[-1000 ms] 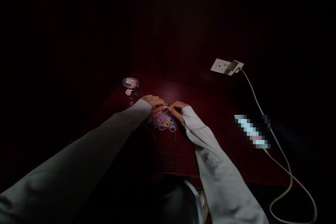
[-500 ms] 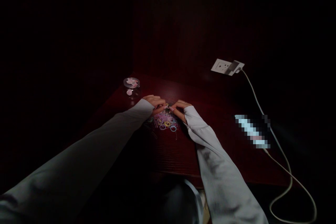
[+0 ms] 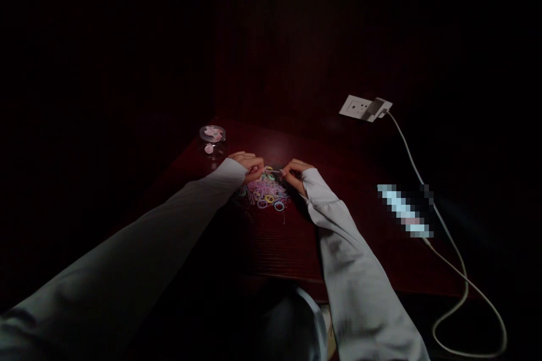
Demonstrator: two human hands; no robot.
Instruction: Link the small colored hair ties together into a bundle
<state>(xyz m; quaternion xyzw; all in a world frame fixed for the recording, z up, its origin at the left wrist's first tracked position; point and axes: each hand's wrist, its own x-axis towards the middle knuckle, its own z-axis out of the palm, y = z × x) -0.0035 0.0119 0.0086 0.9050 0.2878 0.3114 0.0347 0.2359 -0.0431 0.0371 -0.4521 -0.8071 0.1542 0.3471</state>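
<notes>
A small pile of colourful bands (image 3: 263, 190), mostly pink and purple, lies on the dark red table (image 3: 279, 248). Rings in yellow and blue show at its near side. Over the pile's far left edge, my left hand (image 3: 250, 166) is closed in a pinch. My right hand (image 3: 294, 174) pinches at the far right of the pile. Between the fingertips of both hands stretches a thin pale band (image 3: 273, 171). The room is dim, and finer detail at the fingertips is hard to make out.
A clear jar (image 3: 213, 144) with a pink-patterned lid stands at the back left. On the right lies a blurred-out lit device (image 3: 404, 211) with a white cable (image 3: 459, 259) running to a charger in a wall socket (image 3: 359, 108). A rounded dark object is at the front edge.
My hands have moved apart, the right hand shifting rightward and the left slightly leftward. A pale band now shows stretched between them.
</notes>
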